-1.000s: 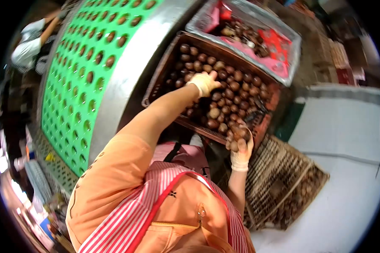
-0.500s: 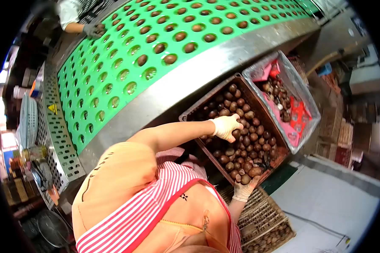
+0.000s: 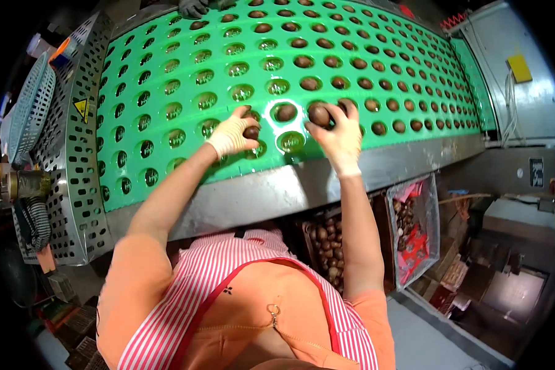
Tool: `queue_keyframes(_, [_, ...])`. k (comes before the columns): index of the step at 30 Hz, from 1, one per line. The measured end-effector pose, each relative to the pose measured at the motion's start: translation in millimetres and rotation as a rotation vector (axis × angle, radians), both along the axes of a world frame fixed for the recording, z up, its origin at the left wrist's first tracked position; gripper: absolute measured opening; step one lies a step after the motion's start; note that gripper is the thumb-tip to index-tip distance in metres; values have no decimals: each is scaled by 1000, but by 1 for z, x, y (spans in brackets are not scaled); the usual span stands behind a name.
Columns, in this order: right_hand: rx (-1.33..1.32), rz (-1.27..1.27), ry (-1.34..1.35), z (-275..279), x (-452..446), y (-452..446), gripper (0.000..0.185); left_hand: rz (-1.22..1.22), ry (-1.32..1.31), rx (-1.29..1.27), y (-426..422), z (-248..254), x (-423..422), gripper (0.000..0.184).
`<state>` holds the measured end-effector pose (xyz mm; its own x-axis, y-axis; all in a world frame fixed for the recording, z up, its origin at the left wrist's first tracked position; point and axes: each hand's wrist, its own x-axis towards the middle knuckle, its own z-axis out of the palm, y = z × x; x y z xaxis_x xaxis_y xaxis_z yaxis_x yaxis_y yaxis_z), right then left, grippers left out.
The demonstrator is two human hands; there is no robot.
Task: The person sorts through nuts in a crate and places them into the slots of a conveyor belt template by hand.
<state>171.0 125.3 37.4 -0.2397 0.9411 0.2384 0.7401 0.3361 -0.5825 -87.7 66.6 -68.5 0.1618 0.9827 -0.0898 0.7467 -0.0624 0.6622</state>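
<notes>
Both hands have swung up from the heap of brown balls and now sit over the green pocketed surface. Left hand is half curled around a dark ball; right hand has thumb and fingers closed on a brown ball, just right of a filled pocket. Key bit: one empty pocket lies between the hands, below-left of the right one's ball, and the right hand is nearer. Long axis of that ball? Looks nearly round. Might be another under those right fingertips, too blurry to swear to.
</notes>
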Motion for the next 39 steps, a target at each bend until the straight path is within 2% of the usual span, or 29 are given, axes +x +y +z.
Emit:
queue_keyframes(2, [-54,39,-130,-9,-46,44,50,96,-189,-2,-1,15,-2,63])
queue_keyframes(6, [-233,82,-426,-58,-100,101,51,283,-338,127,26,24,-21,62])
queue_keyframes(8, [-287,67,-494,-70,-109,114,54,122,-2,61,47,17,-37,55])
queue_keyframes(10, [-216,43,-453,-57,-120,125,54,127,163,15,54,29,-46,50])
queue_keyframes(11, [-150,101,-413,-57,-123,133,53,126,182,-28,58,32,-50,47])
queue_keyframes(13, [-179,231,-467,-63,-139,153,55,116,224,-114,72,32,-61,42])
queue_keyframes(15, [-277,356,-525,-73,-153,163,60,226,92,57,99,2,-76,36])
queue_keyframes(17, [-259,336,-413,-79,-151,166,61,351,-29,265,118,-12,-82,31])
queue_keyframes(18, [-255,325,-360,-81,-150,163,62,364,-27,337,129,-15,-84,32])
queue_keyframes(19, [-230,303,-216,-80,-142,160,62,292,83,317,132,-19,-83,32])
queue_keyframes(22, [-634,-98,304,-64,-104,134,48,142,323,261,135,-23,-79,33])
queue_keyframes(23, [-625,-62,307,-63,-81,121,44,99,391,244,133,-22,-77,34])
queue_keyframes(24, [-615,-26,314,-63,-58,108,40,86,320,193,134,-14,-82,31])
queue_keyframes(26, [-455,110,131,-72,-25,74,32,150,34,197,138,-19,-85,29])
queue_keyframes(27, [-457,177,183,-72,-18,49,33,158,-133,316,136,-24,-89,26])
queue_keyframes(28, [-456,241,239,-73,-15,26,34,181,-126,465,135,-32,-89,27])
queue_keyframes(30, [-217,489,-153,-72,-17,-1,37,159,132,449,129,-45,-88,28])
queue_keyframes(31, [-64,515,-366,-86,-13,-13,39,179,225,518,124,-41,-85,28])
queue_keyframes(32, [63,475,-431,-94,-8,-25,40,180,366,528,121,-37,-84,29])
queue_keyframes(34, [80,300,-296,-82,-11,-45,41,228,293,568,100,-6,-67,31])
queue_keyframes(36, [160,219,-64,-72,-10,-67,35,249,194,311,68,21,-41,35])
queue_keyframes(38, [72,138,90,-72,-1,-99,31,31,396,-34,44,26,-17,44])
queue_keyframes(39, [85,115,137,-72,2,-115,30,29,270,-114,34,21,-9,39])
